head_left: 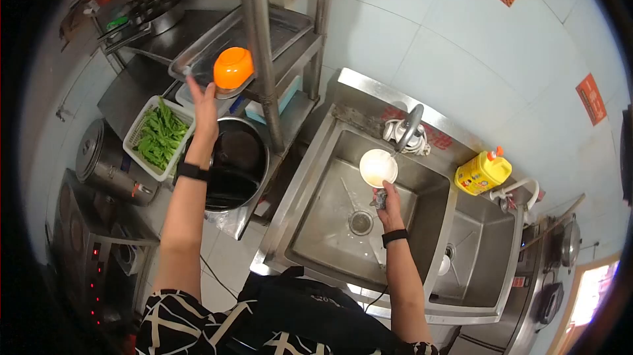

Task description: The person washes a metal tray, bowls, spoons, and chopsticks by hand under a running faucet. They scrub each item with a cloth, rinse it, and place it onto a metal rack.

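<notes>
a black apron fills the near edge, and the left hand is spread open just beside an orange bowl at the left tray. over the large sink, the right hand is curled round a grey scrubber and a white bowl near the faucet.

A: From where does the single head view look?
B: From head height above the sink, facing forward and steeply down into its basin.
A: How near does it stand?
B: Within arm's reach: the forearms enter from below, placing the left hand and right hand in the middle field. The wall bounds the top of this wide, round-edged view.
</notes>
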Demonstrator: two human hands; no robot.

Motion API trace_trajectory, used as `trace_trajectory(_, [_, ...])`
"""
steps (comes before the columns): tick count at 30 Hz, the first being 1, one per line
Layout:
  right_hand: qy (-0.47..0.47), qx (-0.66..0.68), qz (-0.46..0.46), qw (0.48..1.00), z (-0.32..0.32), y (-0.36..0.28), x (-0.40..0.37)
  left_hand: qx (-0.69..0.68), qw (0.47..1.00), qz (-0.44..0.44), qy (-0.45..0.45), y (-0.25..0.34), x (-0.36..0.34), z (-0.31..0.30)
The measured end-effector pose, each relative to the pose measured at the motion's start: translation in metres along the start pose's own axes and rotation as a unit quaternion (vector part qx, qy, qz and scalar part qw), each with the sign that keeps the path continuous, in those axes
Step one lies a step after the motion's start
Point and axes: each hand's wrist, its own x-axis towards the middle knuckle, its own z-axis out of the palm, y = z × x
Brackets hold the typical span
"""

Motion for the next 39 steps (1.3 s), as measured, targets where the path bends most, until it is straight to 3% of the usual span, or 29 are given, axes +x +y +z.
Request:
trace_trajectory(3, [-0.012, -0.016, 0.018, 1.0, -0.004, -0.006, 0.001, 0.213, 0.951, 0.206, 0.093, 0.05, -0.059, 0.011])
trace_trajectory(4, [0.001, -0.032, -0.002, 0.999, -0.006, -0.007, 0.003, 0.188, 0.953, 0.226, 0.076, 0.073, -0.093, 0.028])
trace_trajectory(5, [0.017, -0.049, -0.023, 0.998, -0.011, -0.008, 0.004, 0.03, 0.986, 0.16, 0.026, 0.066, -0.128, 0.045])
trace_trajectory(6, [0.022, -0.084, -0.023, 0.996, -0.011, -0.008, 0.006, 0.062, 0.963, 0.206, -0.165, 0.063, -0.152, 0.054])
trace_trajectory(7, [0.028, -0.121, -0.028, 0.992, -0.007, -0.007, 0.009, 0.07, 0.926, 0.188, -0.321, 0.037, -0.176, 0.072])
trace_trajectory(9, [-0.01, -0.235, -0.055, 0.97, -0.011, -0.001, 0.014, 0.147, 0.87, 0.15, -0.447, 0.03, -0.224, 0.124])
trace_trajectory(10, [-0.079, -0.214, -0.08, 0.97, -0.022, 0.006, 0.017, 0.18, 0.847, 0.156, -0.475, 0.014, -0.239, 0.14])
trace_trajectory(11, [-0.059, -0.251, -0.045, 0.965, -0.015, -0.002, 0.011, 0.2, 0.82, 0.173, -0.508, -0.006, -0.25, 0.157])
trace_trajectory(12, [-0.117, -0.304, -0.08, 0.942, -0.029, 0.007, 0.025, 0.228, 0.78, 0.232, -0.534, -0.028, -0.256, 0.169])
trace_trajectory(13, [-0.154, -0.368, -0.198, 0.895, -0.052, 0.03, 0.053, 0.185, 0.784, 0.183, -0.564, -0.059, -0.261, 0.181])
trace_trajectory(14, [-0.13, -0.346, -0.118, 0.922, -0.022, -0.013, 0.022, 0.233, 0.798, 0.208, -0.515, -0.068, -0.268, 0.192])
trace_trajectory(15, [-0.083, -0.313, -0.111, 0.94, -0.021, -0.011, 0.022, 0.156, 0.816, 0.178, -0.527, -0.042, -0.266, 0.197])
trace_trajectory(16, [-0.049, -0.392, -0.088, 0.914, -0.02, -0.014, 0.037, -0.071, 0.867, -0.107, -0.482, -0.114, -0.285, 0.207])
trace_trajectory(17, [-0.007, -0.427, -0.139, 0.893, -0.012, -0.021, 0.037, 0.121, 0.842, 0.036, -0.524, -0.08, -0.271, 0.207])
trace_trajectory(18, [0.026, -0.459, -0.183, 0.869, 0.002, -0.023, 0.034, 0.013, 0.858, -0.13, -0.497, -0.109, -0.273, 0.215])
trace_trajectory(19, [0.034, -0.455, -0.188, 0.87, 0.009, -0.017, 0.034, 0.012, 0.854, -0.125, -0.505, -0.104, -0.27, 0.222])
trace_trajectory(21, [0.016, -0.46, -0.471, 0.752, 0.025, 0.001, 0.031, -0.163, 0.769, -0.432, -0.442, -0.084, -0.258, 0.219])
trace_trajectory(22, [0.018, -0.458, -0.473, 0.752, 0.029, -0.005, 0.025, -0.19, 0.783, -0.439, -0.397, -0.08, -0.262, 0.22])
trace_trajectory(24, [-0.131, -0.589, -0.536, 0.591, 0.027, -0.02, 0.013, -0.188, 0.775, -0.432, -0.421, -0.062, -0.262, 0.21])
trace_trajectory(25, [-0.13, -0.588, -0.536, 0.592, 0.027, -0.028, 0.021, -0.187, 0.766, -0.427, -0.443, -0.055, -0.26, 0.205])
trace_trajectory(27, [-0.129, -0.458, -0.258, 0.841, 0.028, -0.037, 0.041, -0.17, 0.758, -0.432, -0.459, -0.055, -0.261, 0.194])
trace_trajectory(29, [-0.13, -0.442, -0.245, 0.853, 0.019, -0.019, 0.07, -0.154, 0.751, -0.434, -0.473, -0.06, -0.263, 0.185])
trace_trajectory(31, [-0.13, -0.429, -0.236, 0.862, 0.028, -0.015, 0.059, -0.149, 0.781, -0.437, -0.42, -0.067, -0.264, 0.18])
trace_trajectory(33, [-0.127, -0.59, -0.463, 0.649, 0.05, -0.013, 0.01, -0.19, 0.78, -0.436, -0.408, -0.132, -0.263, 0.164])
trace_trajectory(34, [-0.132, -0.607, -0.534, 0.573, 0.052, -0.008, 0.0, -0.227, 0.778, -0.433, -0.396, -0.154, -0.263, 0.16])
trace_trajectory(35, [-0.132, -0.608, -0.534, 0.573, 0.052, -0.01, 0.002, -0.228, 0.777, -0.433, -0.396, -0.148, -0.261, 0.161])
trace_trajectory(37, [-0.167, -0.589, -0.424, 0.668, 0.051, -0.02, 0.013, -0.202, 0.757, -0.436, -0.443, -0.111, -0.255, 0.162])
trace_trajectory(38, [-0.169, -0.588, -0.424, 0.668, 0.043, -0.022, 0.028, -0.202, 0.758, -0.436, -0.442, -0.094, -0.257, 0.162])
trace_trajectory(39, [-0.206, -0.423, -0.255, 0.845, 0.03, -0.022, 0.049, -0.225, 0.742, -0.448, -0.445, -0.076, -0.26, 0.161])
